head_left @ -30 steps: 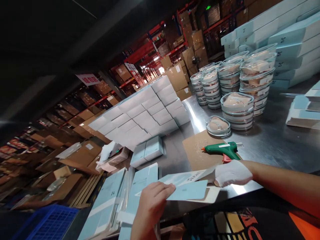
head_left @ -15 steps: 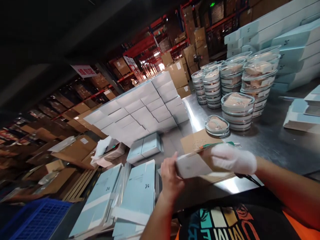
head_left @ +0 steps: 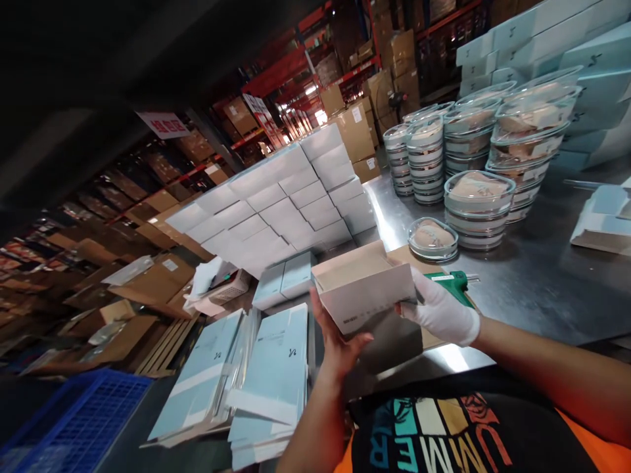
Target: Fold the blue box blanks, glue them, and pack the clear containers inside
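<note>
Between my hands is a small carton (head_left: 367,299), opened out into a box shape, with a pale outer side towards me and a tan inside. My bare left hand (head_left: 338,345) holds its left end, thumb along the lower edge and fingers at the side. At the right end, my right hand (head_left: 441,309) in a white glove grips the carton's edge, fingertips partly bare. Just behind the right hand lies a green hand tool (head_left: 458,282) on a brown cardboard sheet (head_left: 401,256). Beyond stands a low clear round container (head_left: 432,238) with something beige inside.
Flat light-blue cartons (head_left: 273,361) lie stacked at left, beside two formed blue boxes (head_left: 283,281). A wall of white boxes (head_left: 296,203) stands behind. Stacked clear containers (head_left: 478,210) and blue boxes (head_left: 601,98) occupy the right. A blue crate (head_left: 73,420) sits lower left.
The carton has gone from nearly flat to opened up, raised and turned to show its inside. My gloved right hand has shifted to its right end, uncovering more of the green tool.
</note>
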Demonstrator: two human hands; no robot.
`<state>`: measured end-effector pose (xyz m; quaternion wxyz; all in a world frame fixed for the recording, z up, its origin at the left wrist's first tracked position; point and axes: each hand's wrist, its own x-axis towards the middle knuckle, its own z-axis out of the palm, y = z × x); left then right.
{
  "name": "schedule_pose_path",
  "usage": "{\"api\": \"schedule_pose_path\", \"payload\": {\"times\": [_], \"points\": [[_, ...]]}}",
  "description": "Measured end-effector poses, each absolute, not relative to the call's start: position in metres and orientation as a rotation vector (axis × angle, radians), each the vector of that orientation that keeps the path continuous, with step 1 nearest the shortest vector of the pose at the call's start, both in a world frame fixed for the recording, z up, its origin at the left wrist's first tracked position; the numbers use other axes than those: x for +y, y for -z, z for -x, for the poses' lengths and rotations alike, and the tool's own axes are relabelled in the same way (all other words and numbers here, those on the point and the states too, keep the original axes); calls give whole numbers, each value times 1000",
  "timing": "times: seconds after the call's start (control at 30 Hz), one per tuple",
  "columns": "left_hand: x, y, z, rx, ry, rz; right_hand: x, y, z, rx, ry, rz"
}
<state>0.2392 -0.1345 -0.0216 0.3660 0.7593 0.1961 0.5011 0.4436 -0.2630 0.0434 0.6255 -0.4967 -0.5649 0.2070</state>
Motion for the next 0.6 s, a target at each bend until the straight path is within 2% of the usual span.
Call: {"api": "schedule_pose_path", "payload": {"times": [0.2,0.37,0.47,0.6], "points": [[-138,24,-232,577,-1408,-1954,-259,-62,-428,-1141,-631,1132],[-148,29,-224,512,-1554,-2056,-249,-60,-413,-1050,-262,1284],[-144,21,-216,431,-1504,-2183,-252,-64,-429,-1151,-222,1236],[-134,8,-208,589,-1557,-1996,-268,-48,-489,-1318,44,1668]]}}
